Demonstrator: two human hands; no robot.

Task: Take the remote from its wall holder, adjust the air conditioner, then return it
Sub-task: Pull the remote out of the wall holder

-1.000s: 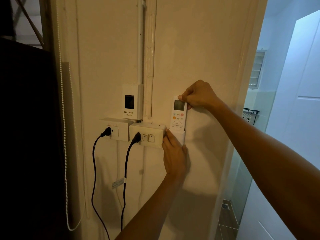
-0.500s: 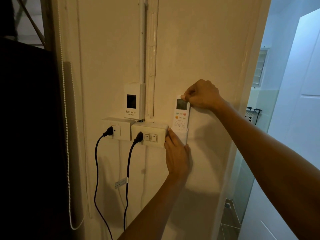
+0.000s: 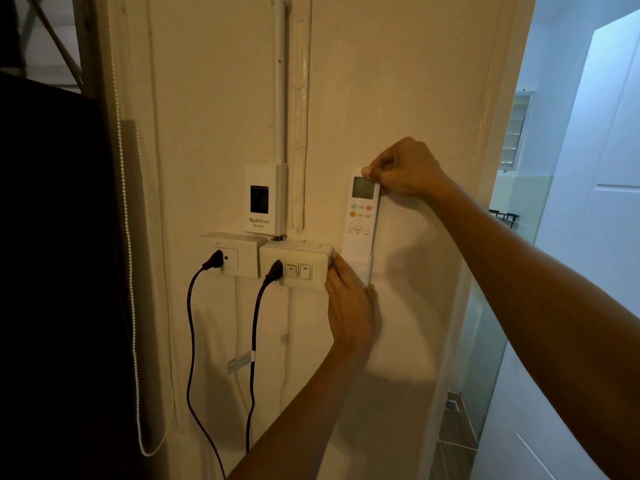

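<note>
Inside holder [image 3: 362, 268], remote's [image 3: 360, 216] base hidden.

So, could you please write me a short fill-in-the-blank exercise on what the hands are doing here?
1. The right hand pinches the ____ end of the remote.
2. The remote's lower end sits in the ____.
3. The left hand rests just ____ the holder.
4. ____ black plugs are plugged in.

Missing: top; holder; below; Two

remote [image 3: 360, 216]: white, grey screen, coloured buttons | upright, base in holder | holder [image 3: 363, 268]: white, wall-mounted pocket
</note>
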